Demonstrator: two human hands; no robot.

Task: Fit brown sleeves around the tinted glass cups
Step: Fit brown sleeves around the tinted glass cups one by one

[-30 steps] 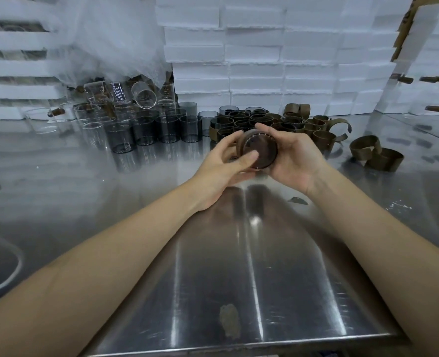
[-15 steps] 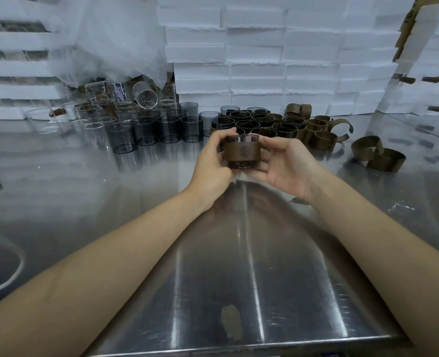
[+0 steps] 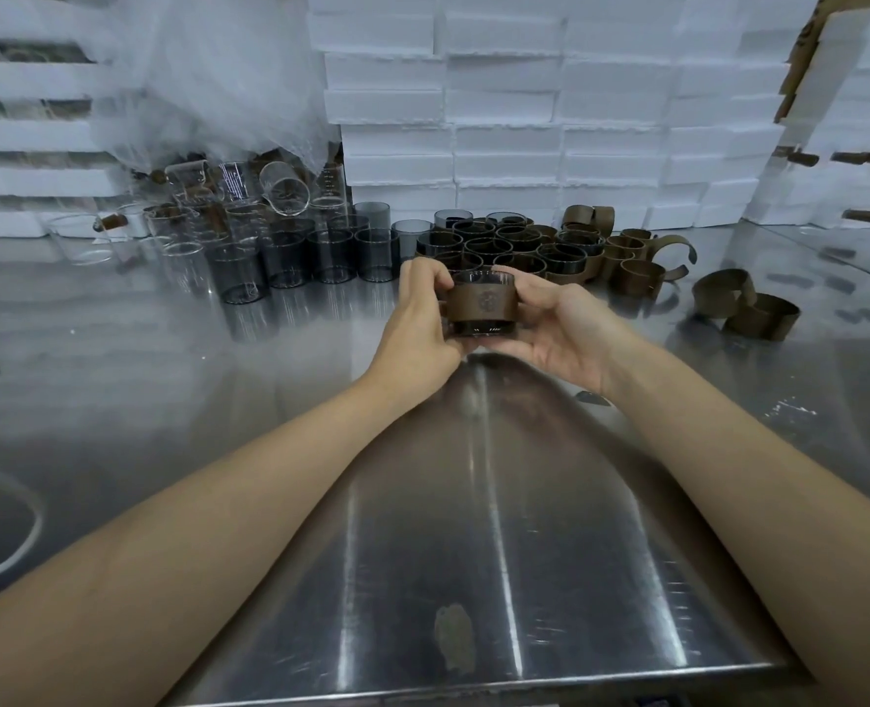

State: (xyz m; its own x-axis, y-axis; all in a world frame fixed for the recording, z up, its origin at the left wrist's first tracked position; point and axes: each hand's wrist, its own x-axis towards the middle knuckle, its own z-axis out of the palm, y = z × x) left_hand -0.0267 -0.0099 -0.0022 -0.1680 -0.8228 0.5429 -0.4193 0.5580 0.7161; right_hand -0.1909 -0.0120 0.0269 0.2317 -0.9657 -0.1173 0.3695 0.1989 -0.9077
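Pinching grip: left hand (image 3: pixel 412 326) and right hand (image 3: pixel 558 331) hold a tinted cup (image 3: pixel 479 329), its brown sleeve (image 3: pixel 461 306) bearing an apparently round stamp (image 3: pixel 486 300).

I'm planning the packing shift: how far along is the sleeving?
Done: a cluster of sleeved cups stands at the back of the table. In hand: the left hand and right hand hold a tinted cup, its brown sleeve already around it. Left: bare tinted cups and loose sleeves wait on either side.

White foam boxes (image 3: pixel 504 104) behind steel table (image 3: pixel 116 359).
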